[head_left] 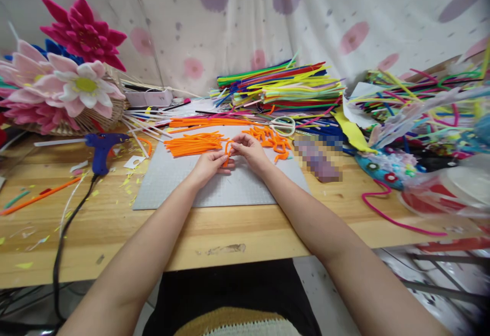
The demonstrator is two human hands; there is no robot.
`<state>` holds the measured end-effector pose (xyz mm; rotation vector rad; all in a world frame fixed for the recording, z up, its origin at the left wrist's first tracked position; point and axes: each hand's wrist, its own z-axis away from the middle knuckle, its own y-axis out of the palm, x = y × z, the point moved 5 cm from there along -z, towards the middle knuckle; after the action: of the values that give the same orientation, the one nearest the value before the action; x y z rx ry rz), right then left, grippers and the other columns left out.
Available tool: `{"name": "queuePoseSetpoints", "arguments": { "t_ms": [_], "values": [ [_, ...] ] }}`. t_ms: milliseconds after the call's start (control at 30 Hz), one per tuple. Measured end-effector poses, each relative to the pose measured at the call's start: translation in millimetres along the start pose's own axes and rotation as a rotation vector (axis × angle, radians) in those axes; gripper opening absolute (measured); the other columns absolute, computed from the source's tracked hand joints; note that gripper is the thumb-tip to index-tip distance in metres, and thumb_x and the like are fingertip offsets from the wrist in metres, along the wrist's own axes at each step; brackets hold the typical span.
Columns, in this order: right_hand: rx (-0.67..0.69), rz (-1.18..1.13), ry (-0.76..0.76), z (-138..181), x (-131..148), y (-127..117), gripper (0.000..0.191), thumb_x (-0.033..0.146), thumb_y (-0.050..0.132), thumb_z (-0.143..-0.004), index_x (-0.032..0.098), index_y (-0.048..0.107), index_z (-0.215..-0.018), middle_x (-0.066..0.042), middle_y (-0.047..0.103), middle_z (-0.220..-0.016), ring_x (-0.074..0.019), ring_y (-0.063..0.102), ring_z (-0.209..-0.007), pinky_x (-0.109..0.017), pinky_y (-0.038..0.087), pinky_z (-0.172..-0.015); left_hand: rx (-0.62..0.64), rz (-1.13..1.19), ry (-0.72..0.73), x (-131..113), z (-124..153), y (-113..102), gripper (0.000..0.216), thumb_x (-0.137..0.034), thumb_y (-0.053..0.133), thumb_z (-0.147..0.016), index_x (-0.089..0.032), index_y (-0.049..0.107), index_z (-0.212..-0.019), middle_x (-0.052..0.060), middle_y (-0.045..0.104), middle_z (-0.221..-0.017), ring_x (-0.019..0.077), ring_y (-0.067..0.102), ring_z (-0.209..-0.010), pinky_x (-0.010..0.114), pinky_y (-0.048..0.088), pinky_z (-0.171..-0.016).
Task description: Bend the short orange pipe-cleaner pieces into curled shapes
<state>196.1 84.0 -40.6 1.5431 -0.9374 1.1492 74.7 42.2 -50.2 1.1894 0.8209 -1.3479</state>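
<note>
Both hands meet over a grey cutting mat [214, 188] on the wooden table. My left hand [210, 165] and my right hand [249, 151] are closed on one short orange pipe cleaner piece [228, 152], which is bent between the fingertips. A bundle of straight orange pipe cleaners [193, 143] lies on the mat just beyond my left hand. A heap of bent orange pieces [273, 139] lies beyond my right hand.
A blue glue gun [102, 147] with a black cord lies left of the mat. White-handled scissors [282, 124] sit behind the bent pieces. Stacked multicoloured pipe cleaners [279, 86] fill the back; large fabric flowers [57, 83] stand at the left. Craft clutter covers the right side.
</note>
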Motion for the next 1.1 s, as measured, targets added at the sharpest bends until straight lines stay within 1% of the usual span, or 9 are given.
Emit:
{"name": "queuePoseSetpoints", "arguments": {
  "t_ms": [267, 433, 500, 600, 667, 767, 867, 1000, 1100],
  "values": [
    [0.019, 0.0, -0.008, -1, -3, -1, 0.033, 0.033, 0.073, -0.057, 0.017, 0.053, -0.078, 0.004, 0.058, -0.069, -0.0077, 0.057, -0.058, -0.024, 0.049, -0.06, -0.001, -0.014, 0.006, 0, 1, 2, 0.019, -0.023, 0.064, -0.074, -0.009, 0.065, -0.087, 0.008, 0.068, -0.076, 0.0155, 0.066, -0.069, 0.026, 0.053, -0.057],
    [0.03, -0.023, 0.051, 1, -4, 1, 0.034, 0.031, 0.075, -0.055, 0.017, 0.053, -0.076, 0.004, 0.057, -0.066, -0.0073, 0.055, -0.058, -0.022, 0.047, -0.058, 0.01, -0.027, 0.003, -1, 1, 1, 0.015, -0.022, 0.065, -0.072, -0.009, 0.064, -0.079, 0.005, 0.066, -0.07, 0.0119, 0.063, -0.06, 0.023, 0.052, -0.054],
    [0.054, -0.06, 0.106, 2, -5, 1, 0.034, 0.029, 0.076, -0.053, 0.017, 0.054, -0.076, 0.005, 0.057, -0.067, -0.0064, 0.052, -0.056, -0.02, 0.043, -0.053, 0.048, -0.033, -0.005, -2, 2, 2, 0.014, -0.022, 0.067, -0.07, -0.009, 0.063, -0.073, 0.003, 0.063, -0.064, 0.0086, 0.059, -0.053, 0.02, 0.05, -0.052],
    [0.153, -0.151, 0.202, 4, -6, 1, 0.034, 0.031, 0.075, -0.056, 0.018, 0.06, -0.083, 0.003, 0.058, -0.071, -0.0057, 0.05, -0.057, -0.018, 0.038, -0.049, 0.133, 0.024, -0.054, -3, 5, 3, 0.012, -0.02, 0.067, -0.07, -0.009, 0.063, -0.07, 0.0, 0.058, -0.06, 0.0052, 0.054, -0.049, 0.017, 0.048, -0.049],
    [0.231, -0.213, 0.253, 5, -7, 2, 0.033, 0.035, 0.073, -0.059, 0.018, 0.063, -0.085, 0.002, 0.057, -0.07, -0.0064, 0.049, -0.06, -0.019, 0.04, -0.053, 0.183, 0.085, -0.093, -2, 6, 4, 0.009, -0.018, 0.067, -0.071, -0.01, 0.064, -0.073, -0.001, 0.056, -0.059, 0.0039, 0.051, -0.048, 0.016, 0.047, -0.047],
    [0.282, -0.243, 0.288, 5, -9, 3, 0.03, 0.039, 0.073, -0.059, 0.016, 0.065, -0.077, 0.002, 0.055, -0.066, -0.007, 0.048, -0.06, -0.021, 0.043, -0.059, 0.24, 0.141, -0.123, -1, 7, 6, 0.009, -0.017, 0.066, -0.071, -0.01, 0.064, -0.077, -0.002, 0.053, -0.058, 0.0027, 0.048, -0.047, 0.015, 0.047, -0.046],
    [0.273, -0.198, 0.271, 4, -11, 3, 0.031, 0.042, 0.073, -0.058, 0.016, 0.063, -0.07, 0.003, 0.052, -0.06, -0.0071, 0.046, -0.057, -0.022, 0.042, -0.057, 0.251, 0.156, -0.13, 0, 6, 6, 0.008, -0.017, 0.065, -0.071, -0.01, 0.064, -0.075, -0.001, 0.053, -0.059, 0.0026, 0.047, -0.047, 0.014, 0.046, -0.045],
    [0.221, -0.17, 0.222, 2, -11, 0, 0.033, 0.044, 0.073, -0.056, 0.015, 0.061, -0.067, 0.004, 0.05, -0.057, -0.0066, 0.044, -0.055, -0.021, 0.038, -0.054, 0.196, 0.167, -0.138, -1, 6, 6, 0.005, -0.015, 0.063, -0.073, -0.01, 0.064, -0.075, -0.002, 0.052, -0.058, 0.0022, 0.047, -0.047, 0.012, 0.045, -0.043],
    [0.201, -0.155, 0.198, 0, -12, -1, 0.032, 0.043, 0.073, -0.057, 0.015, 0.06, -0.067, 0.004, 0.05, -0.057, -0.0062, 0.042, -0.054, -0.02, 0.036, -0.053, 0.183, 0.164, -0.145, -1, 7, 6, 0.005, -0.014, 0.062, -0.073, -0.009, 0.063, -0.074, -0.002, 0.051, -0.057, 0.002, 0.046, -0.046, 0.011, 0.045, -0.042]
  ]
}}
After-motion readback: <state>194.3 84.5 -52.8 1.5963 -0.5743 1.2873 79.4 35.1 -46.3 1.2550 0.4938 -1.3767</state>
